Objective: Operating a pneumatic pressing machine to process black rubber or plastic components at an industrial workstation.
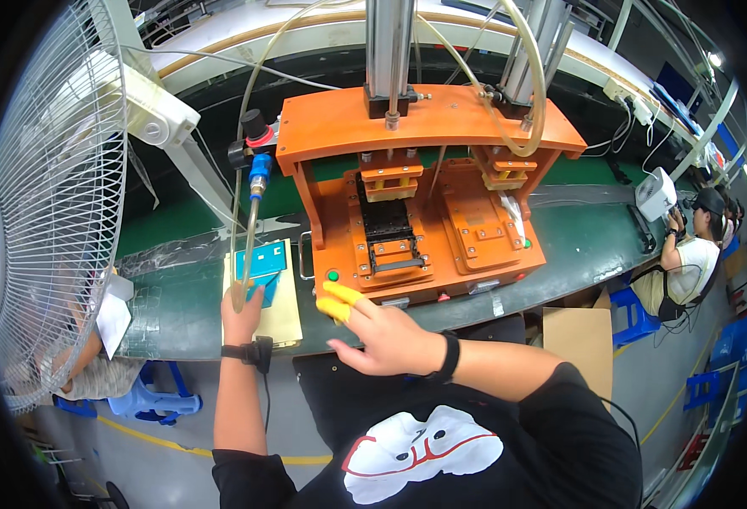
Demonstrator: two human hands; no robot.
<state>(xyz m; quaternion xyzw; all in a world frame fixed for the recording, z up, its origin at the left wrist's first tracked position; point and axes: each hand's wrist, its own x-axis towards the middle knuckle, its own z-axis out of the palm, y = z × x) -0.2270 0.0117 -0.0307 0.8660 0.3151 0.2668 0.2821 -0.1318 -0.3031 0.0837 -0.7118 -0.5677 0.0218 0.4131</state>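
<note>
A grey floor (165,465) with yellow lines is spreading below the workplace; the green tabletop (581,227) is curving across it from left to right, its near edge running just in front of the wearer's body; a seated co-worker (687,267) is occupying the far right end, beyond a wide stretch of green surface. The orange press (441,119) is standing mid-tabletop, its front reaching close to the near edge; a large wire-caged fan (68,195) is crowding the left side; a cardboard box (581,339) is sitting below the near edge, at the right. A pale yellow pad (286,314) is lying left of the press, a narrow strip of green showing between them; the right hand (382,339) is hovering before the press, its grip spread, the yellow-covered fingertips pointing toward a green button (332,276); the left hand (242,318) is reaching over the pad, partly behind a hose; whether its grip is pinching anything, I cannot tell; the teal pieces (265,260) are lying on the pad, beside its fingers.
</note>
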